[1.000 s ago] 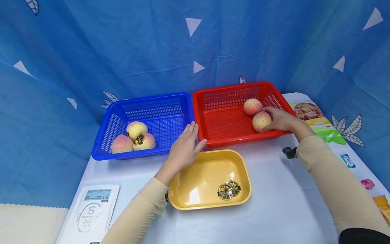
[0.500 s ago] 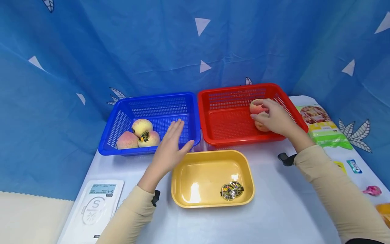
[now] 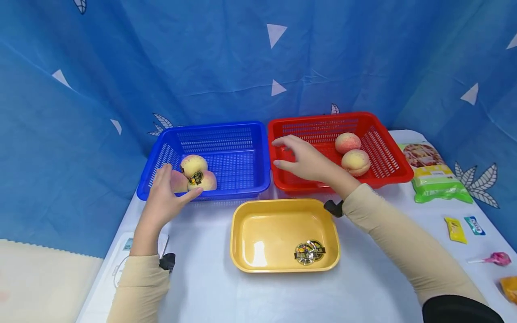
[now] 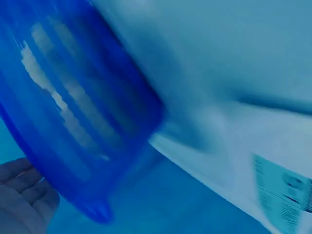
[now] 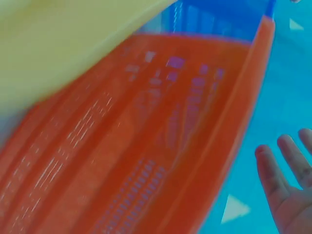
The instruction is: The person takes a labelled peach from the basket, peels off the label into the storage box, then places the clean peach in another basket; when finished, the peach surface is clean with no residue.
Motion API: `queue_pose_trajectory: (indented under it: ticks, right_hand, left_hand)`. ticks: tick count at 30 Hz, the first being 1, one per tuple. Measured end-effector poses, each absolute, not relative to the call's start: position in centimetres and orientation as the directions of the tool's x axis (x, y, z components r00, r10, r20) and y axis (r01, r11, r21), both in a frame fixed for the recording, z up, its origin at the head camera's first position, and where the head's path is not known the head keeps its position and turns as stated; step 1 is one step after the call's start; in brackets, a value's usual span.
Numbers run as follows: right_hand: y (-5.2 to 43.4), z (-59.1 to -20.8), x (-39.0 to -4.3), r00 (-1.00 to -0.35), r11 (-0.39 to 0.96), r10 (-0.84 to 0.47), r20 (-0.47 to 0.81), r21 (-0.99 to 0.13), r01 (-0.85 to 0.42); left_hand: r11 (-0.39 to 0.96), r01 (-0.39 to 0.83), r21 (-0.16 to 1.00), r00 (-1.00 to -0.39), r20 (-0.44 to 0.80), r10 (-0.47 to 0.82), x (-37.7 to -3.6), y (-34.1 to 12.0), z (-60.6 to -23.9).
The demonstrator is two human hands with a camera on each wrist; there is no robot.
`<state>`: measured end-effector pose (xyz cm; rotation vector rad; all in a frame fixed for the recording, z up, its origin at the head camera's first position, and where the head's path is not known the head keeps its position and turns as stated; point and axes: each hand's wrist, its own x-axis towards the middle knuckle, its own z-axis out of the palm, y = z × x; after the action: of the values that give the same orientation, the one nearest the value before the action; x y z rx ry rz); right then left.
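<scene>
My left hand point(image 3: 163, 202) is over the front left corner of the blue basket point(image 3: 242, 179), fingers extended and thumb spread, with nothing in it. Three peaches point(image 3: 194, 166) lie together in that basket; the hand partly covers the leftmost, and the front one carries a black-and-gold sticker point(image 3: 195, 178). Above the left part of the red basket point(image 3: 387, 157), my right hand point(image 3: 303, 159) is relaxed, thumb apart from the fingers, holding nothing. Two peaches sit at the right of the red basket, a redder one point(image 3: 348, 143) behind a paler one point(image 3: 356, 162).
A yellow tray point(image 3: 278, 267) with round stickers point(image 3: 309, 252) stands in front of the baskets. To the right lie a green and yellow food bag point(image 3: 436, 172), small wrapped sweets point(image 3: 455, 230) and a lollipop point(image 3: 498, 258). A white package point(image 3: 121, 260) lies left, beneath my left forearm.
My left hand has moved left from between the baskets to the blue basket's front corner. My right hand has let go of the paler peach and moved left across the red basket.
</scene>
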<state>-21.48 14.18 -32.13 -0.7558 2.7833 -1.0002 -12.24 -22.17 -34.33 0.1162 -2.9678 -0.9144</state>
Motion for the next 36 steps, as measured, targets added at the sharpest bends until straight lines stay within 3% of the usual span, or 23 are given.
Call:
queue_pose_trajectory:
  ticks: [7, 21, 36]
  right_hand:
    - [7.7, -32.8, -22.2, -0.818, 0.628, -0.576, 0.000, -0.640, -0.442]
    - [-1.3, -35.3, -23.9, -0.711, 0.564, -0.695, -0.110, -0.696, -0.444]
    - [-5.6, -36.9, -24.0, -0.702, 0.624, -0.695, -0.159, -0.617, -0.479]
  left_hand:
    - [0.842, -0.181, 0.509, -0.983, -0.061, -0.175, -11.7, -25.4, -35.3]
    - [0.817, -0.266, 0.511, -0.962, -0.091, -0.257, -12.0, -25.8, -36.2]
    - [0.823, -0.264, 0.502, -0.962, -0.080, -0.259, -12.1, -25.6, -36.3]
